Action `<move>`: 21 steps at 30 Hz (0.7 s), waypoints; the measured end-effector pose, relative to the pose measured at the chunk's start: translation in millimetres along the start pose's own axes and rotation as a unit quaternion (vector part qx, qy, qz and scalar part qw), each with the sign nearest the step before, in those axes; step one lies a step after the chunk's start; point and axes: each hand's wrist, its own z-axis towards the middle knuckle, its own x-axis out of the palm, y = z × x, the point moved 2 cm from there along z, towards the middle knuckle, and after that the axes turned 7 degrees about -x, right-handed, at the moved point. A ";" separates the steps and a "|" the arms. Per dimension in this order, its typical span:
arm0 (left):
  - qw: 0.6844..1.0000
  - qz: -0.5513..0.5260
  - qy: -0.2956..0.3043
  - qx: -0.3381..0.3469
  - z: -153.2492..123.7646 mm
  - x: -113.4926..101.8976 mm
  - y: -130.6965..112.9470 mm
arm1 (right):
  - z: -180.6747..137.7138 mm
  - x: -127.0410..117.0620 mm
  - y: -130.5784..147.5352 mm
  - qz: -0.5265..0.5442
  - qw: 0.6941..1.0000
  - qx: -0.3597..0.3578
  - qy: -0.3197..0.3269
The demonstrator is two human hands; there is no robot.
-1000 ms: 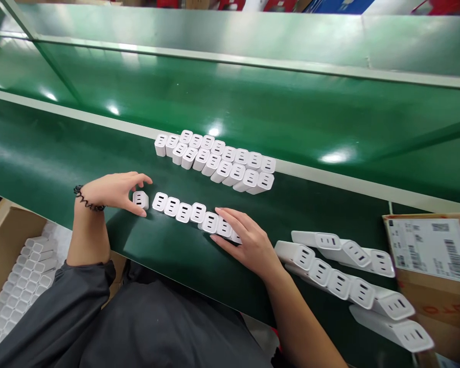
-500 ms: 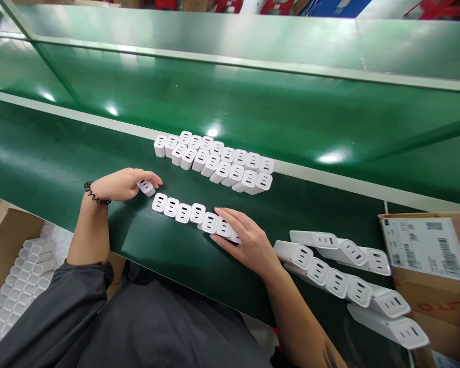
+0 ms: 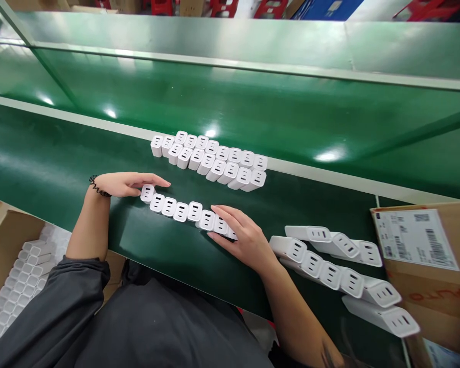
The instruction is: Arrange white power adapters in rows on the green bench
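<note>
A near row of small white chargers [image 3: 182,210] lies on the green belt [image 3: 61,153], ports facing up. My left hand [image 3: 126,184] rests at the row's left end, fingers stretched out, touching the end charger [image 3: 147,193]. At the row's right end my right hand [image 3: 239,232] lies flat with fingers spread over the last chargers. A double row of the same chargers [image 3: 210,159] sits farther back by the belt's pale edge strip.
Longer white chargers [image 3: 341,273] lie in rows at the right, beside a cardboard box with a label [image 3: 417,240]. A box of white chargers [image 3: 19,283] stands low at the left. A second green belt [image 3: 253,107] runs behind.
My left hand carried a single charger rightwards and set it against the near row's left end, then flattened out. My right hand stayed on the row's right end.
</note>
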 end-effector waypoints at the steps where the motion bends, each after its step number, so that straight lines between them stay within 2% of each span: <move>1: 1.000 -0.014 0.007 -0.008 -1.3 -0.2 -0.6 | 0.0 -0.1 0.2 -0.002 1.000 0.000 -0.001; 4: 0.999 -0.016 0.005 -0.028 -5.5 -0.2 -8.1 | 0.9 -2.0 1.6 -0.001 1.000 0.003 -0.003; 7: 0.996 0.071 -0.040 -0.038 -1.0 6.1 -21.2 | 2.3 -5.9 2.5 0.012 1.000 0.013 0.006; 11: 0.958 0.248 -0.140 -0.029 26.7 35.7 -37.9 | 3.0 -12.8 0.8 0.042 0.999 0.028 0.015; 14: 0.920 0.352 -0.174 0.004 50.3 65.1 -44.3 | 2.0 -16.6 -1.9 0.050 0.997 0.046 0.024; 17: 0.902 0.391 -0.181 0.005 64.1 82.3 -43.5 | 0.3 -17.3 -3.5 0.047 0.997 0.050 0.025; 21: 0.894 0.403 -0.196 -0.001 67.9 85.3 -40.3 | -1.1 -14.3 -3.4 0.030 0.999 0.038 0.020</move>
